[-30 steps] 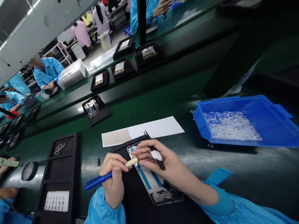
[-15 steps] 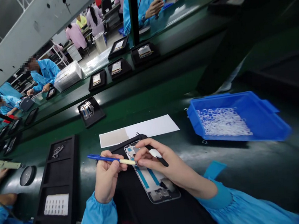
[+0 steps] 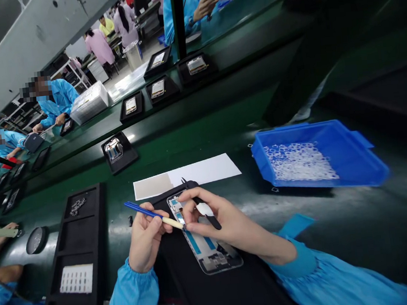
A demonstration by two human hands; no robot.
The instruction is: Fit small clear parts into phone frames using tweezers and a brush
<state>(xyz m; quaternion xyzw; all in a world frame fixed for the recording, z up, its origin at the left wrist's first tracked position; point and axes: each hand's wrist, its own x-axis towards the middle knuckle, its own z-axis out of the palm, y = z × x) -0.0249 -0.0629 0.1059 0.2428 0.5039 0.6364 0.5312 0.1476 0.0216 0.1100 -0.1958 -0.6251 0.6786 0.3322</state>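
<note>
My left hand (image 3: 145, 239) is closed around a pen-like stick (image 3: 151, 216), blue at one end and cream at the other. Its cream tip points down to the right and meets the thumb of my right hand (image 3: 217, 218). That hand keeps black tweezers with a white section (image 3: 206, 210) tucked between its fingers, their thin tips showing beyond the knuckles. Whether its thumb also pinches a tiny part at the stick's tip, I cannot tell. Beneath both hands lies an opened phone frame (image 3: 207, 248) with blue strips, on a black tray (image 3: 217, 295); my right hand hides part of it.
To the right stands a blue bin (image 3: 358, 156) with many small white rings. A white strip (image 3: 205, 171) lies behind the tray. At left are a compartmented black tray (image 3: 100, 220), a round dish (image 3: 37, 240) and a co-worker's hand (image 3: 11, 229). Several trays with phone parts sit farther back.
The stick has tilted more steeply, its blue end higher. The tweezers have shifted slightly with my right hand. At left, the co-worker's hand and pale green tool have moved.
</note>
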